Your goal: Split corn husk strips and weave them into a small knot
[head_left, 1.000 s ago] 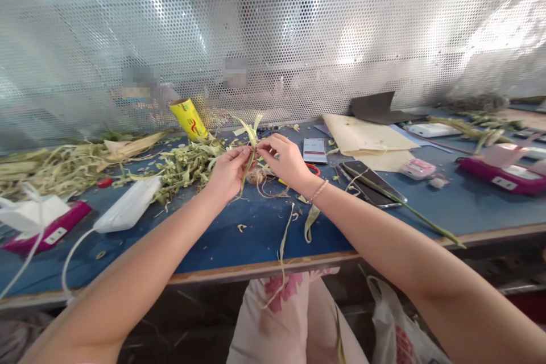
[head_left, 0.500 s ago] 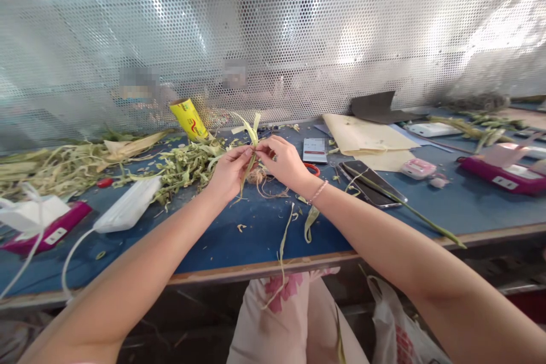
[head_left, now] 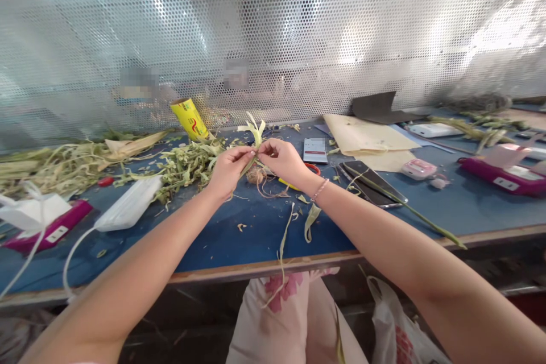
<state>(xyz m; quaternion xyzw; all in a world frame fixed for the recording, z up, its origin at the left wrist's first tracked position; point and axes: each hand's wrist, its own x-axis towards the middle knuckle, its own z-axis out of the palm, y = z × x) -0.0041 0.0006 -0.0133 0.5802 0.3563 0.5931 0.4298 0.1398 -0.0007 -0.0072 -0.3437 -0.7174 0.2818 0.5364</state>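
Note:
A small bundle of pale green leaf strips (head_left: 256,132) stands up between my two hands, its loose tips fanning out on top. My left hand (head_left: 230,169) pinches the bundle low down from the left. From the right, the fingertips of my right hand (head_left: 279,160) close on it at the same spot, touching the left fingertips. Just below lies a ball of brown twine (head_left: 256,175) with loose strands. Scissors with yellow and red handles (head_left: 313,169) are partly hidden behind my right wrist. The lower part of the bundle is mostly covered by my fingers.
Left are a heap of green leaf scraps (head_left: 187,165), dried husks (head_left: 55,165), a yellow tube (head_left: 190,118) and a white power adapter (head_left: 128,205). Phones (head_left: 371,185), brown paper (head_left: 367,135) and a purple power strip (head_left: 503,176) lie right. A perforated metal screen (head_left: 273,40) stands behind.
Both hands have shifted slightly right with the bundle, and its tips now point more upright. A yellow scissor handle has come into view beside my right wrist.

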